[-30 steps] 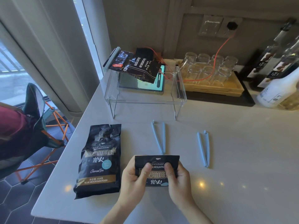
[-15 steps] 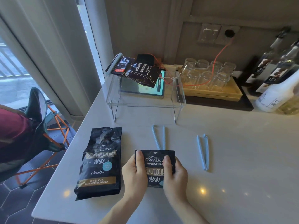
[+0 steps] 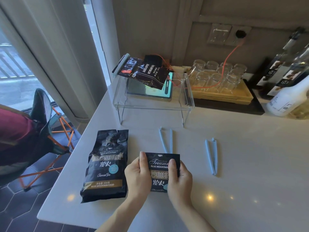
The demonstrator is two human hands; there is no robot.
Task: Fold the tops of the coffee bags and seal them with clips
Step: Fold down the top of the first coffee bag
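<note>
On the table [image 3: 250, 164], the unfolded coffee bag [image 3: 107, 164] lies just left of my grip. My left hand [image 3: 137, 174] and right hand [image 3: 179, 180] clench the folded bag [image 3: 160, 171]; folding appears finished. Next: free one hand for the nearest clip [image 3: 166, 141], just beyond.

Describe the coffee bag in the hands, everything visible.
The held bag is black and glossy, foil-like, lying flat on the white counter. Its top is folded down, so it looks shorter than the unfolded bag on its left. White "Treasure Blue Mountain" print, gold band, pale blue dot. Left hand and right hand grip its sides, thumbs on the front. No clip on it.
</note>
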